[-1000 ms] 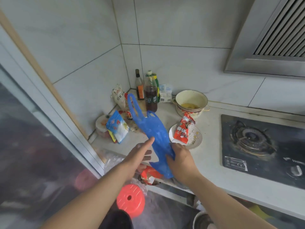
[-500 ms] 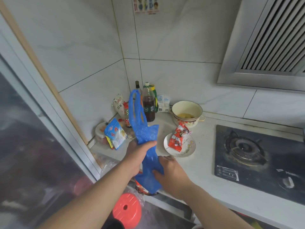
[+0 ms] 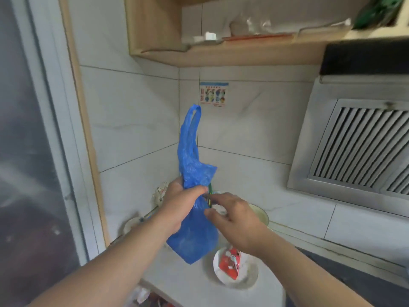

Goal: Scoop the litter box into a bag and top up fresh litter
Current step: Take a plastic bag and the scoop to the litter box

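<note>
A thin blue plastic bag [image 3: 190, 160] hangs upright over the kitchen counter corner, its handles sticking up and its bottom drooping below my hands. My left hand [image 3: 180, 202] is closed around the bag's middle. My right hand [image 3: 234, 216] sits just to the right of the bag with its fingers spread, fingertips touching or nearly touching the plastic. No litter box, scoop or litter shows in this view.
The white counter [image 3: 188, 282] carries a plate [image 3: 250, 278] with a red snack packet [image 3: 230, 261], and a pot rim [image 3: 263, 214] behind my right hand. A range hood [image 3: 358, 147] hangs at right, a wooden shelf [image 3: 221, 52] overhead, a glass sliding door [image 3: 33, 151] at left.
The bag has been lifted higher. My left hand closed around its middle, and my right hand released its lower part and now has spread fingers. The camera tilted upward.
</note>
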A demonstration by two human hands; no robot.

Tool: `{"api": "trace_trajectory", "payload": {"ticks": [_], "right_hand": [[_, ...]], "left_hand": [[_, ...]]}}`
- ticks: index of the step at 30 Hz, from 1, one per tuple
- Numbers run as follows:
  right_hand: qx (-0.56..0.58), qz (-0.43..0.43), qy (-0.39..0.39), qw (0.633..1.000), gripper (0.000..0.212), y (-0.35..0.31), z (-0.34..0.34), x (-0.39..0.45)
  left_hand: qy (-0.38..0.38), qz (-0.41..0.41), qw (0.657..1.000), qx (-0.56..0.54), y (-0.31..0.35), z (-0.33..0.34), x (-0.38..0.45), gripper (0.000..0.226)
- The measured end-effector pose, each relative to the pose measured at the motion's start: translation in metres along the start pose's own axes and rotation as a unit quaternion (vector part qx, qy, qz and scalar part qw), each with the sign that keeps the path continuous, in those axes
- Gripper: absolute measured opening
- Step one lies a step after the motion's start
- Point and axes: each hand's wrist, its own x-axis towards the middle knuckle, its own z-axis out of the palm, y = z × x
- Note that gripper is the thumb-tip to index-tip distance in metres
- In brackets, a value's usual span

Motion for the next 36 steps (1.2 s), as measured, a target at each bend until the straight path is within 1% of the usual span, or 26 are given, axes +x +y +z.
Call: {"api": "trace_trajectory", "payload": {"ticks": [2, 6, 9, 13, 17, 22, 27, 30, 33, 36], "right_hand": [[-0.03, -0.018, 0.007, 0.999, 0.026, -0.009, -0.017, 0.022], [-0.108, -0.057, 0.031, 0.992, 0.04, -0.03, -0.052, 0.067], [-0.155, -0.078, 0.062, 0.983, 0.04, -0.05, -0.079, 0.101], [-0.203, -0.091, 0.097, 0.97, 0.04, -0.079, -0.112, 0.143], [-0.254, -0.1, 0.127, 0.954, 0.04, -0.1, -0.134, 0.181], [-0.304, -0.085, 0.142, 0.938, 0.039, -0.114, -0.149, 0.222], [-0.35, -0.053, 0.142, 0.925, 0.044, -0.123, -0.156, 0.258], [-0.383, -0.024, 0.141, 0.913, 0.045, -0.126, -0.161, 0.273], [-0.363, 0.014, 0.169, 0.916, 0.043, -0.138, -0.173, 0.292], [-0.327, 0.046, 0.217, 0.919, 0.046, -0.143, -0.193, 0.313]], "left_hand": [[-0.001, 0.028, 1.0, -0.003, 0.024, 0.0, 0.012, 0.022], [-0.002, 0.085, 0.996, -0.005, 0.079, -0.005, 0.032, 0.021], [-0.014, 0.12, 0.993, -0.011, 0.122, -0.015, 0.049, 0.018], [-0.018, 0.175, 0.984, 0.011, 0.173, -0.03, 0.077, 0.01], [0.002, 0.216, 0.976, 0.035, 0.211, -0.042, 0.109, 0.008], [0.007, 0.23, 0.972, 0.042, 0.24, -0.058, 0.152, 0.015], [-0.014, 0.235, 0.971, 0.036, 0.254, -0.073, 0.187, 0.015], [-0.017, 0.248, 0.967, 0.056, 0.259, -0.081, 0.202, 0.008], [-0.014, 0.269, 0.959, 0.093, 0.271, -0.089, 0.218, 0.007], [-0.033, 0.267, 0.958, 0.098, 0.288, -0.091, 0.236, 0.01]]}}
